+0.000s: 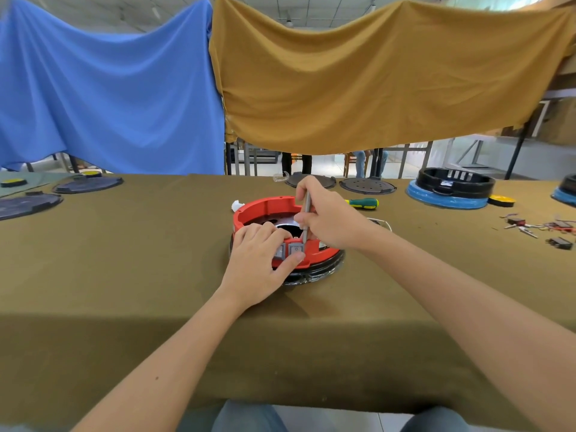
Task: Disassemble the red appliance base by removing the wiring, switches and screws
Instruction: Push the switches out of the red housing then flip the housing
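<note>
The red appliance base [268,210], a stiff, light-looking plastic ring mid-table on a black disc [314,277], seems best steadied at its near wall, where the left hand [260,260] pinches beside the grey switches [295,249] while the right hand [330,218] grips a metal tool [307,213] upright behind them.

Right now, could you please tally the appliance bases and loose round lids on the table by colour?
Red appliance base: 1
Black base on a blue ring: 1 whole; a second is cut off at the right edge
Dark flat round lids: 5 (far middle; far left, plus one under the red base)
Yellow discs: 3 ()
Total: 11
</note>
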The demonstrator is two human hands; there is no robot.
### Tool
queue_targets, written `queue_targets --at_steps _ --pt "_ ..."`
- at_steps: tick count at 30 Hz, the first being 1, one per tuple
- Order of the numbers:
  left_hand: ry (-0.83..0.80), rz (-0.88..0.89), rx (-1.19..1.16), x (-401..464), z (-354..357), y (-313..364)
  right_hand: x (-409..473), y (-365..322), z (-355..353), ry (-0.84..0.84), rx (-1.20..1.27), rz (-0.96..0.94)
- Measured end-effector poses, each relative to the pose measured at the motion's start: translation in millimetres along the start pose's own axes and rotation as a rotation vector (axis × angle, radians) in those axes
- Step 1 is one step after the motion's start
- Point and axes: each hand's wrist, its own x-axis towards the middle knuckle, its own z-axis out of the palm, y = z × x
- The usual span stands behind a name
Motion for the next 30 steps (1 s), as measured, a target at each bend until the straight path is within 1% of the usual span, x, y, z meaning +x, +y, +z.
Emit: queue_targets --at_steps 3,5,9,13,15,18,22,24,28,30 --pt "0.003 0.004 0.002 0 0 0 2 1 -4 -0.015 0.067 0.068" --pt "0.004 0.001 -0.002 0 1 0 1 2 -3 -0.010 0.069 0.055" --pt "0.007 0.002 0.002 1 1 0 -10 7 5 0.083 0.088 0.011" --pt "0.022 0.010 0.000 0 2 0 -16 11 11 0.166 0.159 0.022" --pt "0.017 0.007 0.002 0 2 -1 -13 10 9 0.142 0.127 0.012" --pt "0.018 0.007 0.002 0 2 0 -5 5 4 0.059 0.055 0.004" --pt "0.021 0.005 0.005 0 1 1 0 3 -3 0.005 0.084 0.035" --pt "0.022 0.007 0.005 0 0 0 -1 4 -2 0.022 0.092 0.028" --pt "0.037 0.010 0.002 0 1 1 -13 13 6 0.127 0.148 0.011" --pt "0.035 0.010 0.009 1 2 0 -15 16 10 0.136 0.175 0.004"
